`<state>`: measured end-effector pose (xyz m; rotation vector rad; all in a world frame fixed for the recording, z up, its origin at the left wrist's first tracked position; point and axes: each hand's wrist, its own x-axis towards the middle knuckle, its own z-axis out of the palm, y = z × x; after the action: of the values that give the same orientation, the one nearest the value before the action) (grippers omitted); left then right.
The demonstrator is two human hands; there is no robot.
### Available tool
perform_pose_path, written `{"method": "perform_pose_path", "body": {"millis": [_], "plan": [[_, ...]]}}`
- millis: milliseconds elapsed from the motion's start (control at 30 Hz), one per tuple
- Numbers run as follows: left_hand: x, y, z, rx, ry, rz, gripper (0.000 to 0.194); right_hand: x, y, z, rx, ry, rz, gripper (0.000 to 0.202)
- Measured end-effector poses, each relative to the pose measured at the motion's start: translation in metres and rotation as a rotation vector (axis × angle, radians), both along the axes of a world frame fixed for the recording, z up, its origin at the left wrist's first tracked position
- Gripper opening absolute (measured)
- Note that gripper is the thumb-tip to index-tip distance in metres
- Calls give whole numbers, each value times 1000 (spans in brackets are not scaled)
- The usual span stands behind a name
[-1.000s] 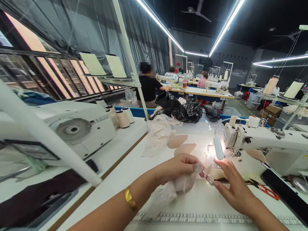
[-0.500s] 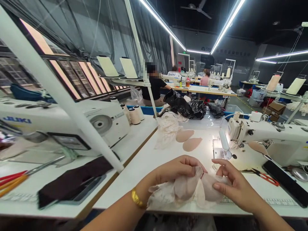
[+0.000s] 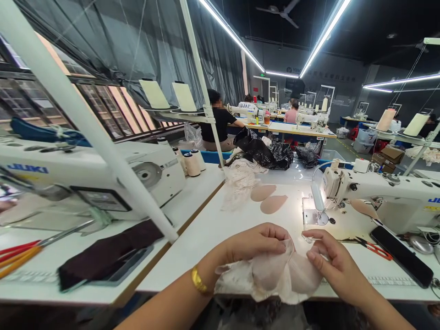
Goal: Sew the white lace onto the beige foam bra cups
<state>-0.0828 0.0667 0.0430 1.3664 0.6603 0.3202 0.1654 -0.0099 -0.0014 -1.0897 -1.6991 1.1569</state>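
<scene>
A pale, sheer bra (image 3: 270, 272) with two rounded cups hangs between my hands at the table's front edge. My left hand (image 3: 252, 245) wears a gold bracelet and pinches the upper edge near the middle, between the cups. The thumb and fingers of my right hand (image 3: 338, 263) are closed on the outer edge of the right cup. Beyond my hands, two beige teardrop-shaped pads (image 3: 263, 193) lie flat on the white table, beside a heap of cream lace (image 3: 237, 181).
A lit sewing machine (image 3: 388, 192) stands at right, with red-handled snips (image 3: 376, 249) and a black phone (image 3: 401, 256) before it. Another machine (image 3: 85, 178) and a slanting white pole (image 3: 120, 169) are at left. Black plastic bags (image 3: 261, 149) lie behind. A person (image 3: 218, 123) sits farther back.
The bra's middle has turned so its cups show more fully, and its lower edge spreads out. My right fingers have closed a little on the cup edge. The view has shifted slightly.
</scene>
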Motion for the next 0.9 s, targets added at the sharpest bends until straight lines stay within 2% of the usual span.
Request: {"method": "perform_pose_path", "body": {"millis": [100,167,300,400,500,600,733,800,900], "plan": [[0,0,-1,-37,-29,15,24,6,7,-5,92,-88,-74,44],[0,1,-1,-98,-74,36,24,22,17,-13,226,-214,-151,41],[-6,1,0,-147,-234,138,30,91,38,-39,542,-613,-389,36],[-10,0,-2,-111,-272,223,32,149,42,-61,659,-925,-524,26],[-6,-1,-6,-76,-200,221,40,174,37,-72,712,-1053,-560,30],[6,-3,-7,-12,-120,155,45,153,27,-64,680,-977,-559,36],[24,-5,-4,71,-59,111,39,86,10,-37,592,-789,-542,40],[30,-6,-2,98,-56,103,37,55,3,-22,633,-742,-450,34],[36,-7,-1,109,-61,90,37,26,-1,-7,804,-773,-347,28]]}}
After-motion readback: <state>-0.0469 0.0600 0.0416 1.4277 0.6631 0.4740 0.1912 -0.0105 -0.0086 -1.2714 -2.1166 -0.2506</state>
